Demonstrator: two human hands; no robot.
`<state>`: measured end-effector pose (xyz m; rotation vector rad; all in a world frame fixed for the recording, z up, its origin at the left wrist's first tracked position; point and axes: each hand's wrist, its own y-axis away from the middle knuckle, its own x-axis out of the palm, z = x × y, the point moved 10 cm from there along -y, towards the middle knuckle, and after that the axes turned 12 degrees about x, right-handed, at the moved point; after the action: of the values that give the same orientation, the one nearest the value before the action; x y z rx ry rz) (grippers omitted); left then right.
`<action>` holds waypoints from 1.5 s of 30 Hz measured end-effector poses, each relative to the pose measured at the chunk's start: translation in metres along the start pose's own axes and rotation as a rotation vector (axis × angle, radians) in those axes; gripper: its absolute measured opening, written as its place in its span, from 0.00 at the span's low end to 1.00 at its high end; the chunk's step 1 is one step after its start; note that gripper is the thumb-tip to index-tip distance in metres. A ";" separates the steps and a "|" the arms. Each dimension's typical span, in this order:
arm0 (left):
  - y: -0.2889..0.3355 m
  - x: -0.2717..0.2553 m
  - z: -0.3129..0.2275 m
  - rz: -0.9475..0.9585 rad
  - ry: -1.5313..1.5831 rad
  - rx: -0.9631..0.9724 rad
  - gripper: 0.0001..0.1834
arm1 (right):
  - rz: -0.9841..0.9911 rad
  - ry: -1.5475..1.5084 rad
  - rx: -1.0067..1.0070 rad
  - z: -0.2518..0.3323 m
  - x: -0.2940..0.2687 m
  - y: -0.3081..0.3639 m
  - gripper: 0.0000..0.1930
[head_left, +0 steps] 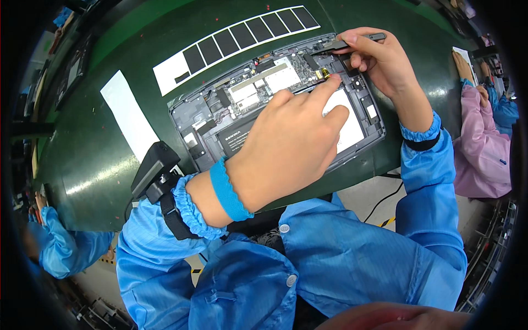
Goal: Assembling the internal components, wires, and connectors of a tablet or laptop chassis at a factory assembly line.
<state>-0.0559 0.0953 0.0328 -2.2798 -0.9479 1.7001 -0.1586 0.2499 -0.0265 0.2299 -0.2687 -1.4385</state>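
An opened laptop base lies in front of me, its circuit board and black battery exposed. My left hand reaches across it, hiding part of the battery and board. Its index finger stretches out to a small yellow piece at the board's right end, and the thumb stands apart. Nothing shows in that hand. Between thumb and fingers, my right hand holds dark tweezers. Their tips point left, over the laptop's upper right part near the board.
Behind the laptop lies a white sheet with a row of black rectangular stickers. A blank white strip rests to the left on the green table. Other people sit at both sides, in a blue sleeve at left and a pink one at right.
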 end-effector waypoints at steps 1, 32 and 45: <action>0.001 0.001 0.000 0.007 0.007 -0.006 0.17 | 0.000 -0.012 0.000 -0.001 -0.001 0.001 0.11; 0.000 0.006 0.011 0.068 -0.067 -0.102 0.34 | -0.016 0.035 -0.096 0.013 0.005 0.004 0.14; 0.028 -0.059 0.016 -0.048 0.151 -0.180 0.30 | -0.289 0.080 -0.186 0.026 -0.027 0.005 0.18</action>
<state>-0.0685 0.0358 0.0621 -2.4338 -1.1539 1.4531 -0.1654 0.2779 -0.0013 0.1783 -0.0353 -1.7246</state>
